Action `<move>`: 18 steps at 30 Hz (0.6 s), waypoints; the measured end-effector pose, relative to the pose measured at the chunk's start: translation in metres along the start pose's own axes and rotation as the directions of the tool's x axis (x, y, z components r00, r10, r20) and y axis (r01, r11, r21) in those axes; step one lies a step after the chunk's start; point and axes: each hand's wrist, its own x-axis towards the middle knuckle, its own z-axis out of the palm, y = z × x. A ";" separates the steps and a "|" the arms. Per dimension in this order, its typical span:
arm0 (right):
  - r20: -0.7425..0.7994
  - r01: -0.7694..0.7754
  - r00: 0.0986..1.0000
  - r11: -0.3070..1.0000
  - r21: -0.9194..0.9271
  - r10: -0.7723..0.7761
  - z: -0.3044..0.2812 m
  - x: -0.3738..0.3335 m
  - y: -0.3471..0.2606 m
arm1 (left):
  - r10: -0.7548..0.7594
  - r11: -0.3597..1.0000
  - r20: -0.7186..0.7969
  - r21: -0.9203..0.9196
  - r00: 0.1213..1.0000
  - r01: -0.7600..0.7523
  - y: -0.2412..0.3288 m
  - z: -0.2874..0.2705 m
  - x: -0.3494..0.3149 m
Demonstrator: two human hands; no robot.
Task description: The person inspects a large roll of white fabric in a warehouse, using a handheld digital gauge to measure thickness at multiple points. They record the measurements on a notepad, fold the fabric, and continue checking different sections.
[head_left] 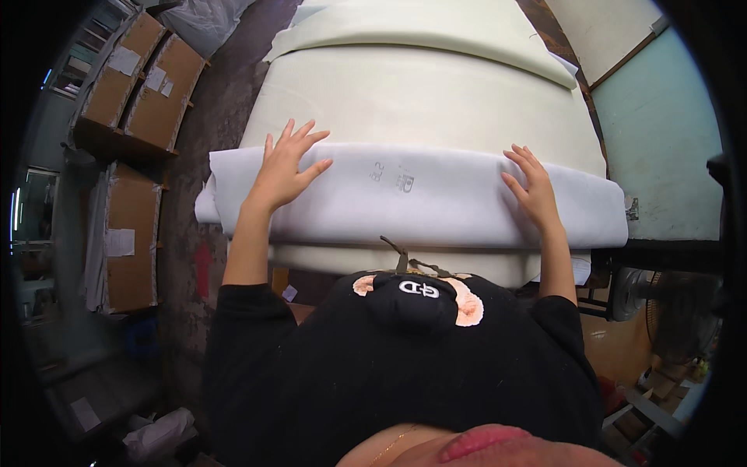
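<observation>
A wide sheet of pale cream material (436, 101) covers the long table in front of me. Along its near side lies a broad white roll or folded-back flap (451, 202) with grey stamped marks on its face. My left hand (289, 167) is at the flap's upper edge on the left, fingers spread and thumb out, holding nothing. Farther right, my right hand (531, 185) is at the same flap with its fingers stretched forward and thumb apart. Whether either palm presses on the material or hovers just over it, I cannot tell.
Another cream layer (420, 23) lies across the far end. Several brown cardboard-faced boxes (167, 97) stand along the left, beyond a dark floor (210, 156). At the right are a pale green panel (657, 148) and a standing fan (681, 315).
</observation>
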 end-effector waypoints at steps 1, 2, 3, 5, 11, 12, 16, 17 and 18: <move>0.003 -0.019 1.000 0.990 -0.139 0.020 0.030 -0.010 0.003 | 0.025 0.999 -0.149 0.048 0.989 -0.018 -0.002 0.036 0.004; -0.084 0.023 0.996 0.985 -0.169 -0.037 0.049 -0.017 -0.002 | 0.041 0.995 -0.288 0.097 0.957 -0.013 -0.011 0.075 0.004; -0.179 0.056 0.979 0.977 -0.208 -0.095 0.062 -0.022 -0.004 | 0.006 0.997 -0.300 0.071 0.954 0.016 -0.014 0.099 0.002; -0.182 0.020 0.983 0.994 -0.108 -0.039 0.063 -0.023 0.009 | -0.044 0.998 -0.347 0.030 0.937 0.058 -0.019 0.128 0.006; -0.204 0.010 0.979 0.996 -0.084 -0.027 0.064 -0.021 0.019 | -0.076 0.997 -0.361 -0.027 0.930 0.071 -0.020 0.133 0.011; -0.205 0.014 0.978 0.997 -0.079 -0.030 0.063 -0.020 0.019 | -0.080 0.997 -0.353 -0.042 0.932 0.069 -0.021 0.132 0.012; -0.211 0.034 0.977 0.999 -0.037 -0.041 0.064 -0.016 0.026 | -0.071 0.997 -0.311 -0.041 0.948 0.061 -0.021 0.130 0.006; -0.210 0.034 0.977 0.999 -0.025 -0.039 0.064 -0.016 0.027 | -0.061 0.998 -0.296 -0.026 0.953 0.056 -0.018 0.126 0.005; -0.200 0.043 0.979 0.998 -0.037 -0.050 0.063 -0.017 0.027 | -0.026 0.999 -0.256 -0.033 0.966 0.018 -0.014 0.123 0.000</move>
